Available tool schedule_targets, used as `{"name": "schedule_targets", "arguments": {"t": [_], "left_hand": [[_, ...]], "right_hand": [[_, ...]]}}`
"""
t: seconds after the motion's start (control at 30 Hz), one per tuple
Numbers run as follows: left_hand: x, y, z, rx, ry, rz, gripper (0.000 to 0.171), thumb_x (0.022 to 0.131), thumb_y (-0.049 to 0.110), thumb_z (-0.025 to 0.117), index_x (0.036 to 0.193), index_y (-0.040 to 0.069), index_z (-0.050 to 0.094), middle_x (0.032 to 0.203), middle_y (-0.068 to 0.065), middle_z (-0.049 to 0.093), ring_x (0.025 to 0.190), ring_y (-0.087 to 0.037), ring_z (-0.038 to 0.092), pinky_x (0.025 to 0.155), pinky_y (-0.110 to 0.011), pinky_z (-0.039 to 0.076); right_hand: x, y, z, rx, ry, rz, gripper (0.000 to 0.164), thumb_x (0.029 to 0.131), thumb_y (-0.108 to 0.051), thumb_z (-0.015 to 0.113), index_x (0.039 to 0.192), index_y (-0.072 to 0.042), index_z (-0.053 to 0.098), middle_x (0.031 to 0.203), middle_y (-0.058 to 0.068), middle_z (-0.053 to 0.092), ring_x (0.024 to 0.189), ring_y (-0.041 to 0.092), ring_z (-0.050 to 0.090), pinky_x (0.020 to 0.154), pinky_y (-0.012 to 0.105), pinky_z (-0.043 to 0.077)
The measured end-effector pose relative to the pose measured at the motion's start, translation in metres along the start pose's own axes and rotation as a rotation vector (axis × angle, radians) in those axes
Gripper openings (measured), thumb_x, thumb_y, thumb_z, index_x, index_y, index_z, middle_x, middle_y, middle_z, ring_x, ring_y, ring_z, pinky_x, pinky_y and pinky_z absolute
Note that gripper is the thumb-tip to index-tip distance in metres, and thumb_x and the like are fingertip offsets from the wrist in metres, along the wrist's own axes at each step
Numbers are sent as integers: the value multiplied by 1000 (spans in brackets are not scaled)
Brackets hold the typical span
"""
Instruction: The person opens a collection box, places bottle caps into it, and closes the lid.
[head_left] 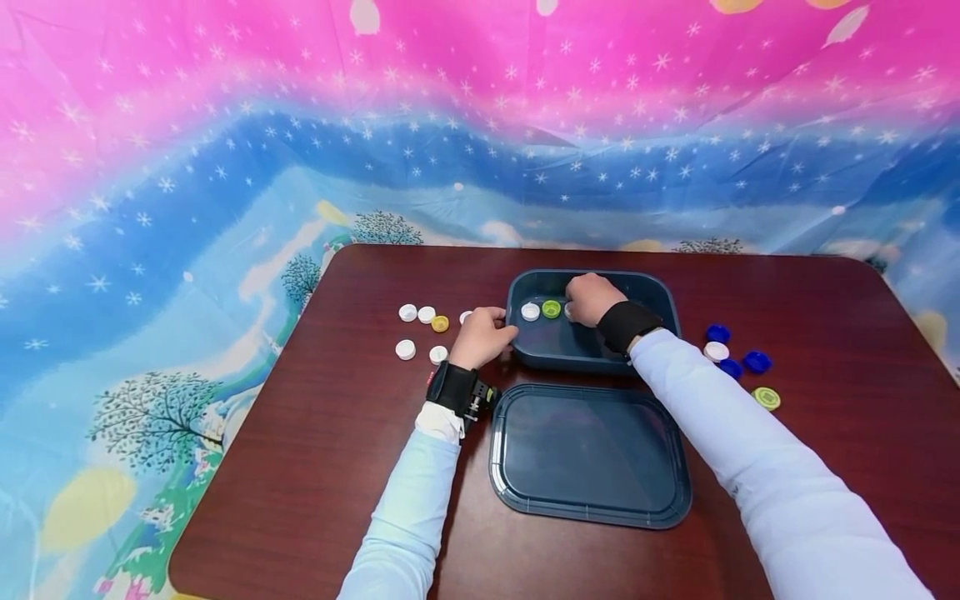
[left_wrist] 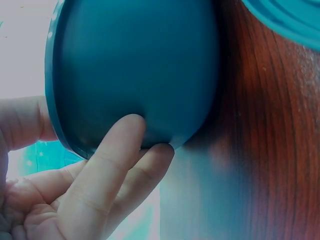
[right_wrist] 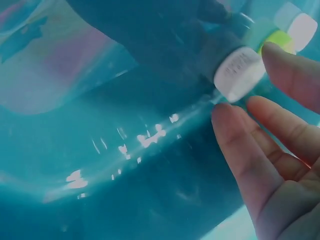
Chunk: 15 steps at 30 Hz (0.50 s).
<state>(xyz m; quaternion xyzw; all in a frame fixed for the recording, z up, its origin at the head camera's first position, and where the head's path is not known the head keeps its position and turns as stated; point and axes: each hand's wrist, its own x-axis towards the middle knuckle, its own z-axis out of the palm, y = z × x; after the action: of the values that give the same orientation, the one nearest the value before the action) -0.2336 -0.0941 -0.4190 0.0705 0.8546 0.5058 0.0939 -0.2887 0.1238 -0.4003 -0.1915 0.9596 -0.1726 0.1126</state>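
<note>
A dark blue-grey plastic box [head_left: 570, 360] stands on the table. My left hand [head_left: 482, 335] grips its left end, thumb over the rim and fingers against the outer wall [left_wrist: 150, 65]. Reaching inside, my right hand [head_left: 594, 300] has its thumb and fingertips at opposite edges of a white bottle cap [right_wrist: 240, 75], pinching it near the box floor. A green cap [head_left: 551, 309] and another white cap [head_left: 530, 312] lie in line with it, at the left inside the box. The right hand hides most of the pinched cap in the head view.
The box's flat lid [head_left: 592, 454] lies in front of it. White caps [head_left: 406, 349] and a yellow cap [head_left: 440, 323] are scattered at the left. On the right lie blue caps [head_left: 757, 361], a white cap [head_left: 716, 351] and a yellow-green cap [head_left: 767, 398], beside my right forearm.
</note>
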Motion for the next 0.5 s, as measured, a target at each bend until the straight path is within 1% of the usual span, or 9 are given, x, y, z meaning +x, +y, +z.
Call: {"name": "schedule_targets", "arguments": {"t": [0.03, 0.07, 0.1, 0.13, 0.2, 0.27, 0.3, 0.37, 0.5], "left_hand": [[0, 0, 0, -1, 0, 0, 33, 95, 9, 58, 125, -4, 61, 85, -12, 68, 76, -34, 69, 63, -30, 55], [0, 0, 0, -1, 1, 2, 33, 95, 9, 58, 125, -4, 61, 86, -13, 68, 77, -34, 69, 63, -30, 55], [-1, 1, 0, -2, 1, 3, 33, 95, 9, 58, 125, -4, 61, 86, -13, 68, 77, -34, 69, 64, -30, 55], [-1, 1, -1, 0, 3, 6, 33, 95, 9, 58, 125, -4, 61, 86, -13, 68, 77, -33, 69, 64, -30, 55], [-1, 1, -1, 5, 6, 11, 32, 95, 9, 57, 124, -4, 61, 86, -13, 68, 77, -33, 69, 64, -30, 55], [-1, 0, -1, 11, 11, 15, 32, 95, 9, 58, 124, -4, 61, 85, -13, 68, 76, -32, 69, 65, -30, 55], [-1, 0, -1, 15, 12, 14, 32, 95, 9, 58, 124, -4, 62, 85, -12, 68, 76, -32, 69, 65, -30, 55], [-1, 0, 0, 20, 12, 11, 33, 94, 9, 58, 124, -4, 61, 84, -11, 68, 76, -31, 69, 66, -30, 55], [-1, 1, 0, 20, 6, 5, 34, 94, 10, 58, 125, -4, 61, 84, -12, 68, 77, -32, 69, 67, -30, 55]], "right_hand": [[-2, 0, -3, 2, 5, -2, 29, 95, -4, 59, 66, -4, 57, 58, 4, 29, 56, 21, 33, 62, 37, 30], [-5, -1, -5, 3, 11, -4, 21, 94, -4, 61, 73, -1, 63, 60, 6, 37, 57, 23, 38, 64, 38, 32], [-7, -1, -8, 5, 18, -6, 13, 93, -4, 63, 83, 2, 67, 65, 10, 46, 62, 26, 45, 66, 38, 36], [-9, -1, -11, 5, 29, -9, 10, 92, -4, 66, 93, 5, 69, 73, 15, 55, 68, 29, 52, 69, 39, 40], [-13, 0, -17, 6, 39, -10, 22, 90, -1, 67, 109, 9, 67, 98, 24, 63, 88, 36, 59, 81, 44, 47], [-16, 0, -23, 2, 48, -5, 33, 88, 0, 67, 119, 10, 62, 119, 28, 60, 107, 41, 57, 91, 49, 46], [-18, 1, -26, -3, 48, -2, 36, 88, 1, 67, 122, 11, 61, 123, 29, 57, 112, 42, 55, 93, 50, 46], [-21, 3, -33, -1, 47, 7, 39, 88, 0, 67, 125, 11, 59, 126, 30, 56, 115, 43, 53, 94, 50, 45], [-32, 10, -48, 1, 71, 4, 40, 88, -3, 68, 124, 11, 59, 122, 30, 58, 110, 42, 55, 90, 50, 46]]}}
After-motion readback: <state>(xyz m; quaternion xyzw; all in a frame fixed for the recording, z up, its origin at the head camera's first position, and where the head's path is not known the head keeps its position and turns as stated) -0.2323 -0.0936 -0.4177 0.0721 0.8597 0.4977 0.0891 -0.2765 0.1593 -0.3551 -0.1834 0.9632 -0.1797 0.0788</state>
